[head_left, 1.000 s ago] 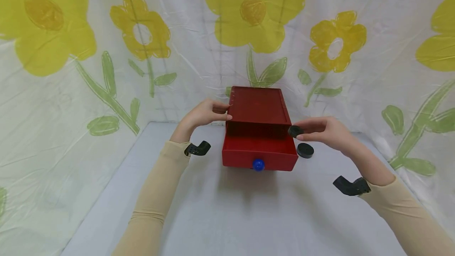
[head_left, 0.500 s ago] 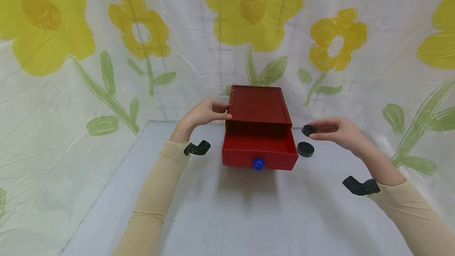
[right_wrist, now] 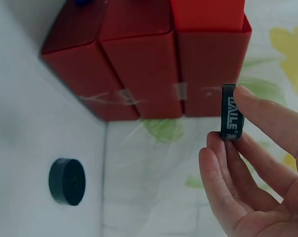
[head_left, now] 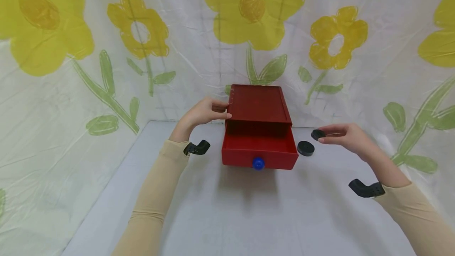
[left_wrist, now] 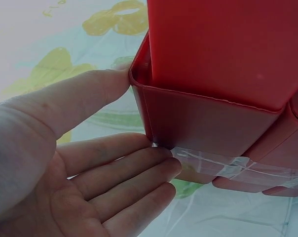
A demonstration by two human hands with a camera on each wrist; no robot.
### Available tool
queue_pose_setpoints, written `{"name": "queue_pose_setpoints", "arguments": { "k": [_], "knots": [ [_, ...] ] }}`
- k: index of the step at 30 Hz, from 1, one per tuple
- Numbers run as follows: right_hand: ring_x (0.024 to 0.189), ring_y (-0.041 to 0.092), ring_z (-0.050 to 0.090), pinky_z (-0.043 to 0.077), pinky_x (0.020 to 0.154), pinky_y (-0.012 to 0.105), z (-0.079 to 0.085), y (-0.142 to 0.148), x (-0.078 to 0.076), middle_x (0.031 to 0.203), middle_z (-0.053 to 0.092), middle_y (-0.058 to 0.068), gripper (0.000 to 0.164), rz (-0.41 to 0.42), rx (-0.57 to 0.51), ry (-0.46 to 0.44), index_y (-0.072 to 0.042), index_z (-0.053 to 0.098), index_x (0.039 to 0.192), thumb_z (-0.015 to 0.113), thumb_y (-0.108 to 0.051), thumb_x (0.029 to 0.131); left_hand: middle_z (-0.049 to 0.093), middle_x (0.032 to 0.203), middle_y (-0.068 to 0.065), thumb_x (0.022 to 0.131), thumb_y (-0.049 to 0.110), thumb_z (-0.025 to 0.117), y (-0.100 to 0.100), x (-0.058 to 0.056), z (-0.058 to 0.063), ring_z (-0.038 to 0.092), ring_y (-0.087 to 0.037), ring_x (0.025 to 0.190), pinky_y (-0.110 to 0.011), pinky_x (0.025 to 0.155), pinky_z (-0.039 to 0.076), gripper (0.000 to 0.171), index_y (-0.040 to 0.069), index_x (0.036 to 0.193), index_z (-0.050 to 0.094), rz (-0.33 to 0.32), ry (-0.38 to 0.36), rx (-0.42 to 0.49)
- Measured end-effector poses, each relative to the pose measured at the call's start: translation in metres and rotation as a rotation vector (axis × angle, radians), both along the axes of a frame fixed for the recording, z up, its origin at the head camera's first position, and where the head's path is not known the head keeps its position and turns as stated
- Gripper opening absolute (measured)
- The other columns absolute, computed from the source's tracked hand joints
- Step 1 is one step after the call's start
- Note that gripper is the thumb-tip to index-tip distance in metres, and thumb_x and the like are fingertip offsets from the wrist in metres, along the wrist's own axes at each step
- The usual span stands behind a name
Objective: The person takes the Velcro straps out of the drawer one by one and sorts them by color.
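Note:
A dark red cabinet [head_left: 258,104] stands at the back of the table, its top drawer [head_left: 256,159] pulled out, with a blue knob [head_left: 258,164] on the front. My left hand [head_left: 203,113] touches the cabinet's left side; in the left wrist view the thumb is at the front edge and the nearly straight fingers [left_wrist: 131,173] meet another edge. To the right of the cabinet, my right hand [head_left: 346,135] pinches a flat round black disc [right_wrist: 232,112] with white lettering between thumb and fingertips. Another black disc [head_left: 305,148] lies on the table beside the drawer.
In the right wrist view, several red drawer units [right_wrist: 139,69] are stacked and joined by clear tape [right_wrist: 125,95]. The white table [head_left: 249,220] ends at a white curtain [head_left: 192,62] printed with yellow flowers, close behind the cabinet.
My right hand has moved right, away from the drawer's side, with the pinched black disc, and lately a little lower. The left hand, drawer and other disc stay put.

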State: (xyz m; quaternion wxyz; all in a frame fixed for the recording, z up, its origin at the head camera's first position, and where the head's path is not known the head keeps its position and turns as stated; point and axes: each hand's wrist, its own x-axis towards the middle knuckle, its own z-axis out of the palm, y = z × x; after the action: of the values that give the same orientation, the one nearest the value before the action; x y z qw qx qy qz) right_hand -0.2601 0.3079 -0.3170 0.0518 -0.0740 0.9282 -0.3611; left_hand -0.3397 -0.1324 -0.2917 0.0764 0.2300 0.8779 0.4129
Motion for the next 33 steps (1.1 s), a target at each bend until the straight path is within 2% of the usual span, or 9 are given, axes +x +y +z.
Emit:
{"name": "queue_pose_setpoints", "arguments": {
  "k": [4, 9, 11, 13, 16, 18, 22, 24, 33],
  "knots": [
    [0.118, 0.036, 0.054, 0.041, 0.097, 0.058, -0.007, 0.006, -0.002, 0.129, 0.057, 0.020, 0.066, -0.006, 0.009, -0.015, -0.009, 0.054, 0.134, 0.068, -0.049, 0.083, 0.056, 0.135, -0.008, 0.085, 0.035, 0.071, 0.000, 0.001, 0.001, 0.054, -0.022, 0.123, -0.040, 0.097, 0.048, 0.059, 0.009, 0.135, 0.054, -0.002, 0.005, 0.002],
    [0.119, 0.037, 0.053, 0.041, 0.097, 0.058, -0.017, 0.014, -0.006, 0.130, 0.056, 0.022, 0.067, -0.011, 0.008, -0.015, -0.009, 0.053, 0.135, 0.067, -0.049, 0.084, 0.057, 0.134, -0.008, 0.084, 0.036, 0.071, 0.000, 0.001, 0.001, 0.055, -0.022, 0.123, -0.039, 0.097, 0.048, 0.059, 0.009, 0.135, 0.055, 0.000, 0.012, -0.001],
    [0.115, 0.029, 0.058, 0.044, 0.097, 0.054, -0.021, 0.018, -0.008, 0.129, 0.057, 0.021, 0.066, -0.019, 0.016, -0.003, -0.009, 0.054, 0.134, 0.068, -0.049, 0.083, 0.057, 0.134, -0.008, 0.084, 0.036, 0.071, -0.001, 0.000, 0.001, 0.055, -0.022, 0.122, -0.039, 0.097, 0.049, 0.060, 0.009, 0.135, 0.055, -0.001, 0.013, -0.001],
    [0.107, 0.015, 0.062, 0.047, 0.095, 0.048, -0.027, 0.021, -0.009, 0.127, 0.059, 0.020, 0.064, -0.021, 0.015, 0.014, -0.008, 0.056, 0.132, 0.069, -0.047, 0.083, 0.057, 0.134, -0.008, 0.084, 0.036, 0.071, -0.001, 0.000, 0.000, 0.055, -0.021, 0.122, -0.039, 0.096, 0.049, 0.059, 0.009, 0.134, 0.055, -0.004, 0.015, 0.002],
    [0.096, -0.002, 0.060, 0.050, 0.091, 0.041, -0.034, 0.025, -0.012, 0.125, 0.061, 0.020, 0.062, -0.025, 0.011, 0.029, -0.006, 0.058, 0.130, 0.070, -0.044, 0.083, 0.057, 0.134, -0.009, 0.084, 0.035, 0.071, -0.001, -0.001, 0.000, 0.055, -0.022, 0.122, -0.039, 0.096, 0.049, 0.059, 0.007, 0.134, 0.055, -0.011, 0.018, 0.006],
    [0.099, 0.003, 0.061, 0.049, 0.091, 0.042, -0.040, 0.028, -0.014, 0.124, 0.061, 0.021, 0.061, -0.024, 0.003, 0.031, -0.004, 0.058, 0.129, 0.071, -0.043, 0.083, 0.057, 0.133, -0.009, 0.084, 0.034, 0.072, -0.001, -0.001, 0.000, 0.056, -0.022, 0.121, -0.038, 0.095, 0.050, 0.059, 0.007, 0.134, 0.055, -0.012, 0.018, 0.009],
    [0.113, 0.032, 0.057, 0.045, 0.093, 0.053, -0.051, 0.031, -0.019, 0.124, 0.060, 0.024, 0.062, -0.036, -0.002, 0.013, -0.003, 0.058, 0.129, 0.070, -0.044, 0.083, 0.058, 0.133, -0.009, 0.084, 0.035, 0.072, -0.001, 0.000, -0.001, 0.056, -0.022, 0.121, -0.038, 0.095, 0.050, 0.059, 0.008, 0.134, 0.055, -0.007, 0.016, 0.004],
    [0.117, 0.039, 0.053, 0.044, 0.092, 0.056, -0.056, 0.033, -0.021, 0.126, 0.058, 0.025, 0.064, -0.047, 0.000, -0.003, -0.003, 0.057, 0.129, 0.070, -0.046, 0.083, 0.058, 0.133, -0.008, 0.084, 0.035, 0.072, -0.001, 0.000, -0.001, 0.056, -0.022, 0.121, -0.038, 0.094, 0.050, 0.059, 0.008, 0.134, 0.055, -0.002, 0.014, 0.002],
    [0.120, 0.043, 0.049, 0.042, 0.092, 0.057, -0.074, 0.039, -0.031, 0.129, 0.055, 0.027, 0.070, -0.096, 0.008, -0.039, -0.001, 0.054, 0.132, 0.070, -0.048, 0.082, 0.057, 0.134, -0.009, 0.084, 0.035, 0.071, 0.000, 0.001, 0.000, 0.055, -0.023, 0.122, -0.038, 0.096, 0.049, 0.059, 0.008, 0.134, 0.055, -0.006, 0.017, 0.002]
  ]
}}
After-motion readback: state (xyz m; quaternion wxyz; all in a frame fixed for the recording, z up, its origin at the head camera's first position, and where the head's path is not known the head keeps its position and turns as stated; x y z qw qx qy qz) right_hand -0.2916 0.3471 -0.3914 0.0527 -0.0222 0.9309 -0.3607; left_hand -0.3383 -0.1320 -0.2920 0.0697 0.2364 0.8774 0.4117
